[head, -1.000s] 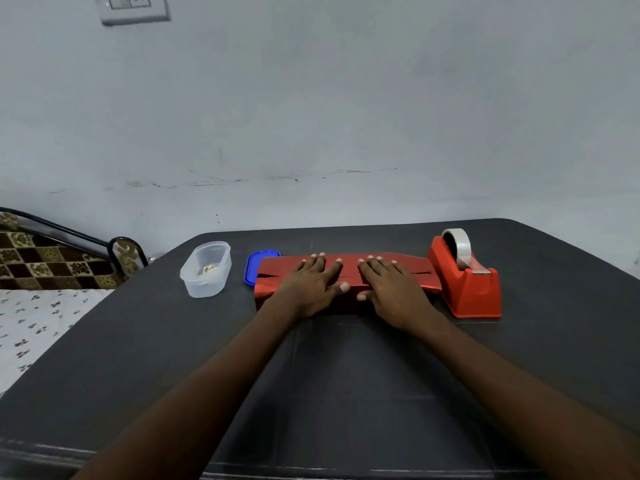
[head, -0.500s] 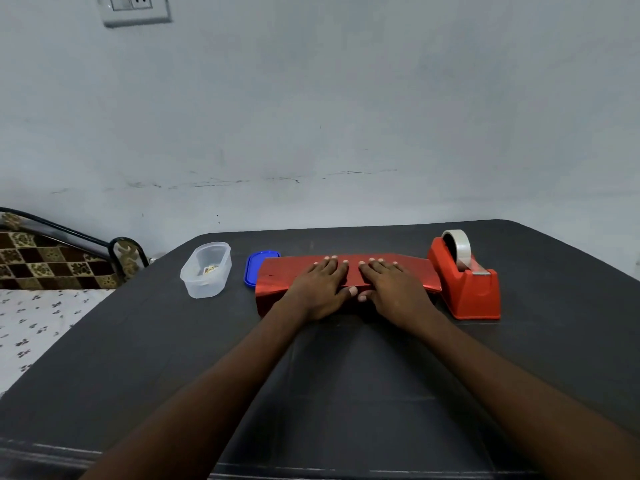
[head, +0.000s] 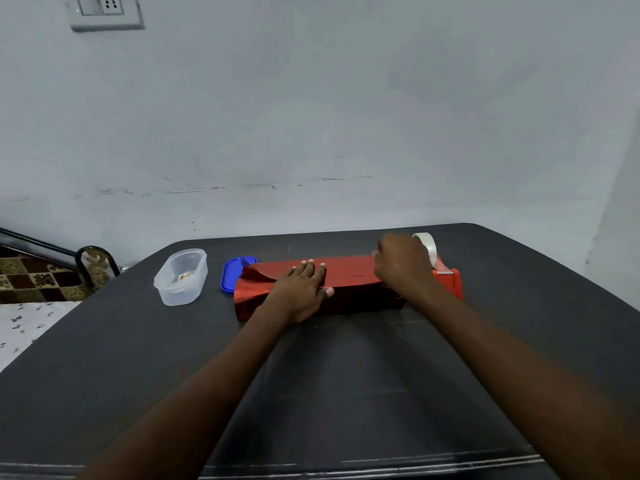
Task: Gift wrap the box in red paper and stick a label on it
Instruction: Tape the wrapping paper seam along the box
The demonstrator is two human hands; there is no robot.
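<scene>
One long box in shiny red paper lies wrapped lengthwise, ends unfolded, left hand pressing flat on top. At three o'clock the right hand reaches the red tape dispenser, grip perhaps closing, unclear. Taping, ends and label remain.

Showing one box wrapped in red paper, one red tape dispenser carrying one tape roll, one clear plastic container, one blue lid, one wall socket, two hands: left, right, all over one desk.
</scene>
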